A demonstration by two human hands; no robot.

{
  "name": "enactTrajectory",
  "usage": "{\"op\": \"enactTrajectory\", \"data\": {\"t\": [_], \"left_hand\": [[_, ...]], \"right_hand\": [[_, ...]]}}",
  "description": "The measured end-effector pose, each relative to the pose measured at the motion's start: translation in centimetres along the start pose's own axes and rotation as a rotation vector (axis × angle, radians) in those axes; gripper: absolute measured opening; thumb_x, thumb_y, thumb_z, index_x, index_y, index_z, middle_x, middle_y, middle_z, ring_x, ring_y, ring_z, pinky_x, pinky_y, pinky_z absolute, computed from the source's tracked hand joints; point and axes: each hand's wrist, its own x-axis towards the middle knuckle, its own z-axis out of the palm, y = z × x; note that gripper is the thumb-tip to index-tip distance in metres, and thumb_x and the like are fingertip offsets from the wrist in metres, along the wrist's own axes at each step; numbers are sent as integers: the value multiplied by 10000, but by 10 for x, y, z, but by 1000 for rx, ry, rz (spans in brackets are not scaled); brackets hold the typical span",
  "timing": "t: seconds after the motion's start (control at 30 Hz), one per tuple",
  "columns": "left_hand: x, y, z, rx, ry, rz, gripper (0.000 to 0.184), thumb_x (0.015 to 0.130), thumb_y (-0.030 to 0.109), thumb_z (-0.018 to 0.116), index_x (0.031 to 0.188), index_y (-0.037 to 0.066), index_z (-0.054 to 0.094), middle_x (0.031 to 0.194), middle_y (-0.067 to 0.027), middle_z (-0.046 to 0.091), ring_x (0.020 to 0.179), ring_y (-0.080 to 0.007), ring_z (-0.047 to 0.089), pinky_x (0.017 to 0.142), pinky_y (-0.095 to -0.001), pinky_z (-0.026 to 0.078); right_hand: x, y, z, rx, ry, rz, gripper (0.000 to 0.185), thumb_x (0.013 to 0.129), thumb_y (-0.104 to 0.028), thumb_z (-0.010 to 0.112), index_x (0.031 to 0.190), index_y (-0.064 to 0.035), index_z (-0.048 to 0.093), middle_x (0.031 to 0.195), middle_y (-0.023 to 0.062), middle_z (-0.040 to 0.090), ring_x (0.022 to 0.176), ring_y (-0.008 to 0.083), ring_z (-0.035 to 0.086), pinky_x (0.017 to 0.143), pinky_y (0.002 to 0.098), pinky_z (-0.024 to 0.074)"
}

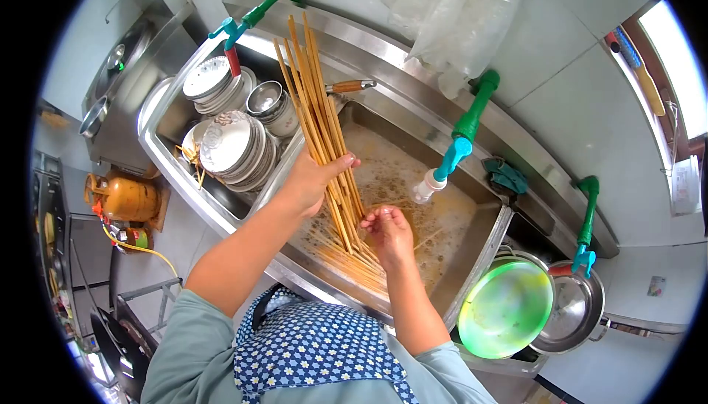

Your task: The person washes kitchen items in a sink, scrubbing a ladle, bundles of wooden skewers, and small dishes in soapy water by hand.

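A tall bundle of wooden chopsticks stands tilted over the middle sink, gripped by my left hand with the thumb across it. Close to the bundle's lower end is my right hand, its fingers curled together. Whether a chopstick is between those fingers I cannot make out. Below both hands, more chopsticks lie partly under the cloudy, foamy water of the middle sink. A wooden-handled utensil rests at the sink's back left, its other end hidden behind the bundle.
Stacked plates and bowls fill the left basin. Above the middle sink, a green pipe with a blue tap juts out. A green basin and a metal pan sit at right. An orange gas cylinder stands on the floor.
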Motion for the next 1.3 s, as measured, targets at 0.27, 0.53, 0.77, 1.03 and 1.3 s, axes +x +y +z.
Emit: {"op": "enactTrajectory", "data": {"t": [0.27,0.53,0.77,1.03,1.3], "left_hand": [[-4,8,-17,-32,-92,-31,280,876,47,680,1112,57,528,979,-78,628,963,-222,634,865,-372,522],[-2,-7,-27,-76,-36,-28,260,873,21,674,1094,56,542,980,-73,629,999,-220,630,868,-369,529],[-4,-22,-16,-99,3,-17,201,868,20,677,1049,20,590,1029,-118,658,997,-211,631,867,-365,531],[-22,-19,-10,38,17,28,290,849,13,701,1101,25,559,1025,-85,654,934,-184,636,826,-319,537],[-26,-18,2,197,-26,120,427,841,-28,679,1229,36,512,1101,-50,611,989,-145,596,854,-299,504]], "right_hand": [[51,73,-147,-1549,330,-340,221,904,-183,588,1041,-11,572,990,174,646,915,308,630,808,388,501],[44,23,-76,-1461,31,-255,371,926,-296,572,1189,-36,605,1036,180,660,994,298,620,833,396,489],[17,-3,-1,-498,-101,183,486,1026,-367,446,1306,24,518,1209,89,599,1070,175,552,921,331,437],[6,-44,77,-759,-101,-617,231,915,-96,628,1128,-15,591,1126,73,578,980,157,559,855,288,460],[37,-62,114,-458,-174,-557,326,879,-56,655,1187,-28,554,1126,65,590,1035,155,550,872,309,465]]}}
